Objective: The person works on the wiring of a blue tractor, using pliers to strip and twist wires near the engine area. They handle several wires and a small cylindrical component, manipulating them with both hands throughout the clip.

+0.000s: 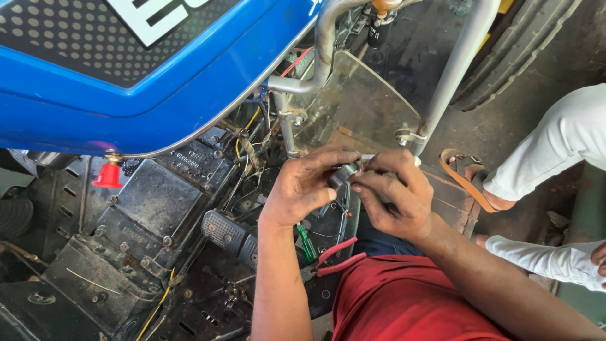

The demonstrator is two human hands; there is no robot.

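Both hands are meeting over the vehicle's footwell, fingertips bunched around a small dark part [344, 173]. The left hand [306, 186] is curling over it from the left, thumb and forefinger pinching its near end. The right hand [394, 192] is closing on it from the right, fingers bent and pressing against the same piece, so the two hands are touching across it. Most of the part is hidden by the fingers; only a short dark grey stub is showing between them, with thin wires [338, 218] trailing down beneath.

Just below the hands, a green-handled screwdriver [307, 243] and red-handled pliers [338, 256] are lying on the dark floor plate, close to the person's red shirt [404, 303]. A ribbed pedal [224, 232] is sitting to the left of the tools. Above the hands, a clear plastic guard [360, 104] is hanging from a grey metal tube [451, 69], and the blue body panel [151, 95] is filling the upper left. A red cap [108, 175] is standing below that panel, well apart from the hands. At the right edge, another person's leg in white trousers [555, 145] and a foot in a brown sandal [467, 180] are resting on the ground.
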